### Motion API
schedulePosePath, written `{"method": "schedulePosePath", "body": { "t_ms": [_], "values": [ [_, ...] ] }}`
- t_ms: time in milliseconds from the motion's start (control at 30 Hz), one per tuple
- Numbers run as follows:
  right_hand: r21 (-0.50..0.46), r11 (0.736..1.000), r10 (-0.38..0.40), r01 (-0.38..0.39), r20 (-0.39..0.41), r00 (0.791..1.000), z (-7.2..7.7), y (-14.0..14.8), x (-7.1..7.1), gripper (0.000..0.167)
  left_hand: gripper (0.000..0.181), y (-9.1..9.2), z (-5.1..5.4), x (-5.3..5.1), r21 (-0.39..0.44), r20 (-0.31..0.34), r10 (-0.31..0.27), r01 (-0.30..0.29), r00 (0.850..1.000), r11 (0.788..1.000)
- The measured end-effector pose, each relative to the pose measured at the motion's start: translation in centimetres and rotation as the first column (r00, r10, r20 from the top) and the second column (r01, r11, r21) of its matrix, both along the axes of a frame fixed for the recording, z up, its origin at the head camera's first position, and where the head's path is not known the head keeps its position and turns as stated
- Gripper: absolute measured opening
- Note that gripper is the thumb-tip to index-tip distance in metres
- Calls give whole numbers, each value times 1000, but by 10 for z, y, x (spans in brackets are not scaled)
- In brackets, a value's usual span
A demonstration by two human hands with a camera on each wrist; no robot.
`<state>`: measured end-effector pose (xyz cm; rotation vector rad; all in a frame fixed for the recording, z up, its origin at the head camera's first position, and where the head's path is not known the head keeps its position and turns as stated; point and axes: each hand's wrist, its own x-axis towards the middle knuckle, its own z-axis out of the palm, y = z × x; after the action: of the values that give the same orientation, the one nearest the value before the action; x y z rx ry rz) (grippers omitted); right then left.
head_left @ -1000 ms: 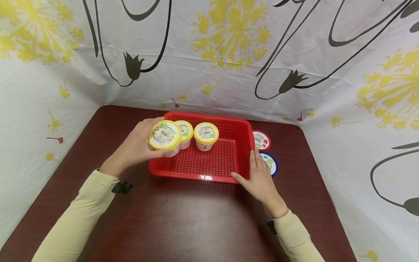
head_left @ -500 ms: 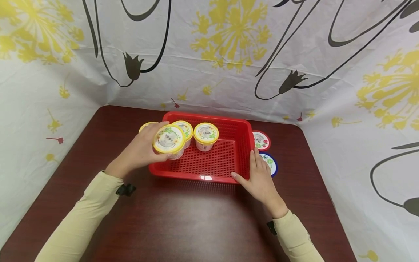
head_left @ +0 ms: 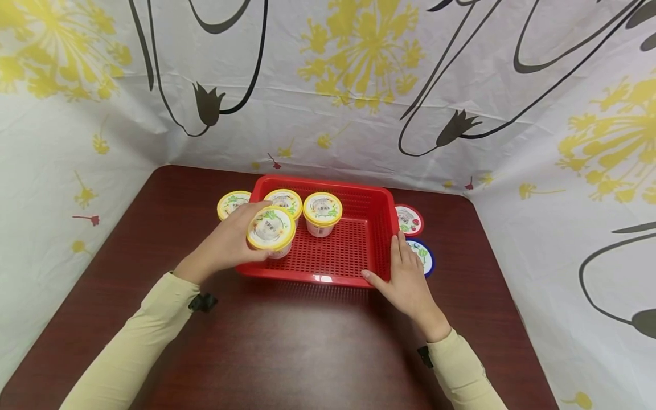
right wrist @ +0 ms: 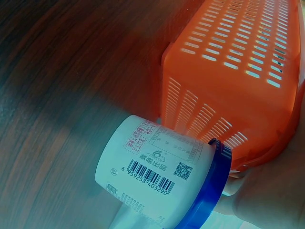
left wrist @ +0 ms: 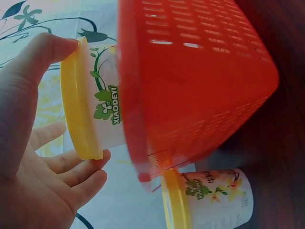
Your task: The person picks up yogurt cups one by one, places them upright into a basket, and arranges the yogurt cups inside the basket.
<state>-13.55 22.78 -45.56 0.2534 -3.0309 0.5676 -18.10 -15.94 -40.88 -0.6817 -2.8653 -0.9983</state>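
Observation:
My left hand (head_left: 228, 244) grips a white tub with a yellow lid (head_left: 271, 229) around the lid's edge. That tub is over the left end of the red plastic basket (head_left: 323, 279); in the left wrist view its lower part is hidden behind the basket's rim. Two more yellow-lidded tubs stand inside, one at the back left (head_left: 285, 200) and one near the middle (head_left: 322, 208). My right hand (head_left: 407, 282) rests on the basket's front right corner, thumb on the front rim and fingers straight along the right rim.
Outside the basket's left side stands another yellow-lidded tub (head_left: 233, 203). To the right are a red-lidded tub (head_left: 409, 220) and a blue-lidded tub (head_left: 424, 256), close to my right hand. Everything is on a dark wooden table (head_left: 307, 347), with patterned white cloth (head_left: 328, 114) behind.
My left hand has moved right and toward me with the tub it grips. The yellow-lidded tub outside the basket has come into sight. My right hand and the basket have stayed put.

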Motion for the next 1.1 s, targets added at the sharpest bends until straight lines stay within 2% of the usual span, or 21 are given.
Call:
{"method": "schedulePosePath", "body": {
  "t_ms": [233,633,767,1000,1100],
  "values": [
    [-1,1000,0,0,-4,1000,0,0,0,112,100,2,-8,0,-10,26,4,-3,1000,1000],
    [0,1000,-1,1,-7,1000,0,0,0,112,101,6,-15,-2,-85,127,13,-2,992,996],
    [0,1000,-2,2,-6,1000,-1,0,-1,113,100,7,-17,-3,-97,127,15,-3,992,995],
    [2,1000,-4,4,-8,1000,-1,0,-1,113,99,8,-21,-4,-139,80,5,6,997,990],
    [2,1000,-3,3,-8,1000,-1,0,-1,113,100,8,-21,-4,-155,86,9,4,996,988]
  ]
}}
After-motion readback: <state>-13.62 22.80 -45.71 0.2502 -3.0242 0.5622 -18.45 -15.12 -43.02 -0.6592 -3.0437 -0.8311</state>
